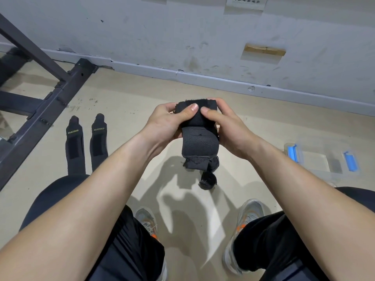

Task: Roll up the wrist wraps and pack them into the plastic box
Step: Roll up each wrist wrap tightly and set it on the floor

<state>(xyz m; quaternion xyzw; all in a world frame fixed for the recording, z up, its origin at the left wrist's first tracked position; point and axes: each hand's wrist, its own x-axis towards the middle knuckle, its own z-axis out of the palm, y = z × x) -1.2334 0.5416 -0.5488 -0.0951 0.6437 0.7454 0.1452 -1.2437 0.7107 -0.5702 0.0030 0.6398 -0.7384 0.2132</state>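
Scuffed pale wall and a beige floor (129, 92) are filling the background, with a dark metal frame (40, 110) standing at the left. The person is sitting and holding one black wrist wrap (199, 145) in the air between the knees. The left hand (166, 122) and the right hand (229, 128) are each keeping a closed grip on its upper end, thumbs pressing side by side on the front and fingers curling behind. The rest is hanging down; whether the dark bundle below it is its tail or a separate roll, I cannot tell.

Two more wraps (75, 145) are lying flat on the floor to the left, side by side. The clear plastic box (322, 159) with blue latches is sitting on the floor to the right, well apart from the hands.

The wrap is looking soft, light and stretchy, so it is likely wanting to spring open. Holding it across its full width, under steady tension, and pinching around the coil should be keeping the roll tight.
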